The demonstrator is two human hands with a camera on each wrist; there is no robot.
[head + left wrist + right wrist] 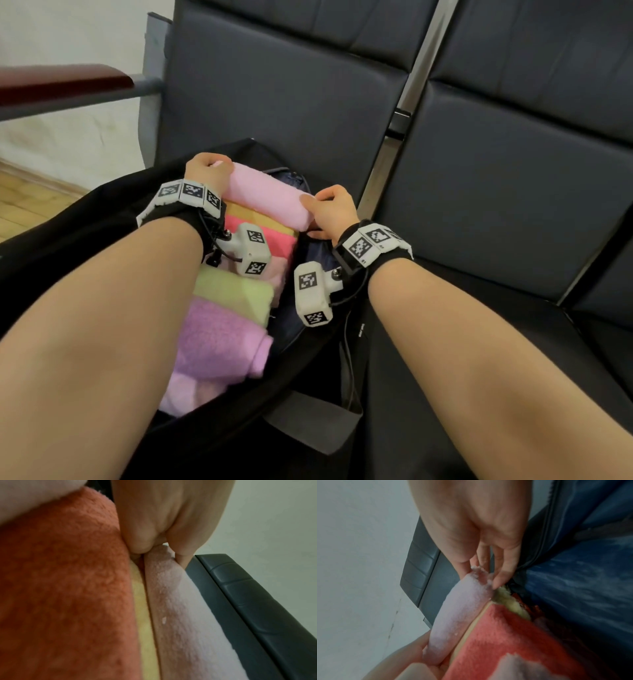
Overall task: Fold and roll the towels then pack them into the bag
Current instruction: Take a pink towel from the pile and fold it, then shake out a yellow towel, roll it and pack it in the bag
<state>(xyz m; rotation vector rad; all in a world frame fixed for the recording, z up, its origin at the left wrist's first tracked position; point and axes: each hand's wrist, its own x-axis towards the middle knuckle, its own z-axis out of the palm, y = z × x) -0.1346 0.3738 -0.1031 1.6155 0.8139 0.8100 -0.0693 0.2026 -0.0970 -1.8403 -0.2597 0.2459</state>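
A rolled pink towel [267,198] lies across the far end of the open black bag [85,240]. My left hand [209,168] grips its left end and my right hand [325,205] pinches its right end. In the left wrist view my left hand [161,550] has thumb and fingers curled round the pink roll [180,601], beside a yellow towel [140,601] and an orange towel [68,574]. The right wrist view shows my right hand [481,577] pinching the roll [458,608] above a coral towel [513,635]. Green [233,291] and purple [219,339] rolls lie nearer in the bag.
The bag stands on a dark padded seat, with its backrest [274,102] just behind the roll. A second seat [513,205] is to the right. A red-brown armrest [68,82] juts out at the left. The bag's blue lining [582,574] flanks the towels.
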